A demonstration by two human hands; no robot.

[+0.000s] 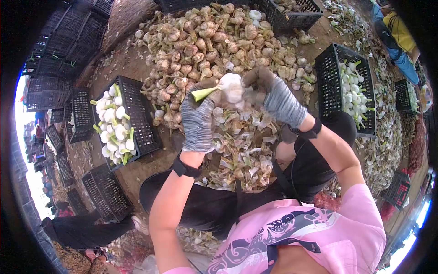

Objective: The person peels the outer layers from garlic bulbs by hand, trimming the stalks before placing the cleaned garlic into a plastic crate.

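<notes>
My left hand (pixel 199 116), in a grey striped glove with dirty fingers, is closed round the stem end of a garlic bulb (pixel 232 86). The bulb is white, and its cut green stem pokes out to the left between thumb and fingers. On the bulb's other side my right hand (pixel 277 97), gloved alike, has its fingers curled against the skin; the fingertips are slightly blurred. Beyond both hands spreads a large heap of unpeeled garlic (pixel 200 43) with brownish skins. Loose garlic skins (pixel 244 150) lie on the ground below the hands.
To the left, a tilted black crate (pixel 141 116) holds cleaned white garlic (pixel 114 125). Another black crate (pixel 326 82) with white garlic stands to the right. A further crate (pixel 296 20) is behind the heap. Crates (pixel 68 34) are stacked at far left. A person (pixel 399 34) is at upper right.
</notes>
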